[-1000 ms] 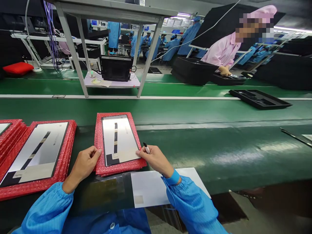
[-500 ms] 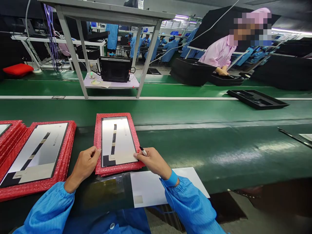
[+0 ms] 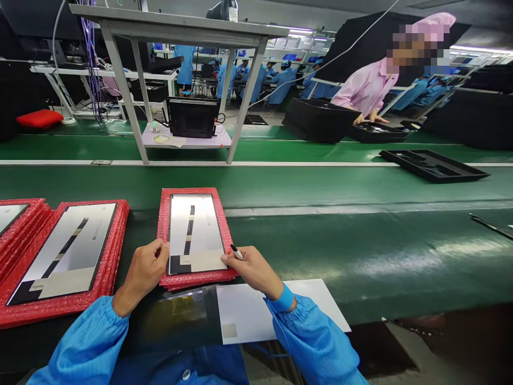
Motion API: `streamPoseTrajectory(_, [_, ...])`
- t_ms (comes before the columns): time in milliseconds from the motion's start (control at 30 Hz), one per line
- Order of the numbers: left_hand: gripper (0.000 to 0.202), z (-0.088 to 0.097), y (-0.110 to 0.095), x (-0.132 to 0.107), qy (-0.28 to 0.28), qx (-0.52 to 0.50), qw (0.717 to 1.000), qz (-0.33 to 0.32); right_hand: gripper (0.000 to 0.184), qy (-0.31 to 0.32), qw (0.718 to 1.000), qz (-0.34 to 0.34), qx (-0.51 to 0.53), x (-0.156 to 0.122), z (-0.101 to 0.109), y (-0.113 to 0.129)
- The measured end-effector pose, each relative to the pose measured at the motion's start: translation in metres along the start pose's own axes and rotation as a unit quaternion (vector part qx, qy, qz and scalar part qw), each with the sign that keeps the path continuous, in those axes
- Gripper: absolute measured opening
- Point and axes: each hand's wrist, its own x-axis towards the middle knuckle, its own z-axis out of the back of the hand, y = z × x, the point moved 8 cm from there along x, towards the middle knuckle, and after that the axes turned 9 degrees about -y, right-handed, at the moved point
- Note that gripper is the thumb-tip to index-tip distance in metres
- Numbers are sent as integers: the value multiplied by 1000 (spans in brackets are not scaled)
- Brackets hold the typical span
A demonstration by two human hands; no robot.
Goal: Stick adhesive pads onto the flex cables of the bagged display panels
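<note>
Head view: the right hand (image 3: 254, 270) pinches a marker pen (image 3: 237, 252) between thumb and fingers, with the pen's dark end pointing up and to the left. That hand sits at the lower right corner of a display panel (image 3: 194, 235), its fingertips just at the panel's edge. The wrist is bent, and the forearm comes in from the lower right in a blue sleeve (image 3: 316, 342) with a narrow cuff. The left hand (image 3: 146, 275) is not clamped on anything: its fingers lie loosely together, with their tips on the panel's lower left edge. Its forearm, also in a blue sleeve (image 3: 88, 342), angles in from the lower left.

The panel lies flat and upright in front of the person on a red bubble wrap (image 3: 163, 230), its silver face marked by a dark strip and a pale patch near the bottom. Just to the left is a second panel (image 3: 66, 251) on a stack of red wrap, and a further stack (image 3: 16, 224) is cut off by the frame edge. A white sheet (image 3: 256, 315) lies on the counter (image 3: 340, 262) beneath the right wrist. Past the green conveyor belt (image 3: 240, 184), a co-worker (image 3: 364, 88) in a pink smock has both hands on a black tray (image 3: 379, 132).
</note>
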Motion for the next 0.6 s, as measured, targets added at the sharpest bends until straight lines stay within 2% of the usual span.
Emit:
streamPoseTrajectory(133, [45,-3,-4,1,14,-83,996,42,46,7,1000,2,17,1,-1,-2])
streamPoseTrajectory(267, [47,-18,-1,1,44,-207,971,113,47,9,1000,0,24,0,0,-1])
streamPoseTrajectory(300, [55,-23,-1,1,49,-234,962,129,47,11,1000,2,27,0,-1,-1])
streamPoseTrajectory(400, [98,-36,-5,2,57,-294,941,160,49,7,1000,7,26,1,-1,0])
streamPoseTrajectory(467, [114,-40,-10,4,61,-317,931,169,53,0,1000,6,18,1,1,0])
streamPoseTrajectory(533, [114,-35,-15,5,67,-327,926,175,54,-11,1000,6,11,0,5,3])
streamPoseTrajectory(600, [105,-16,-15,5,68,-322,926,184,52,-34,999,9,0,-4,16,7])
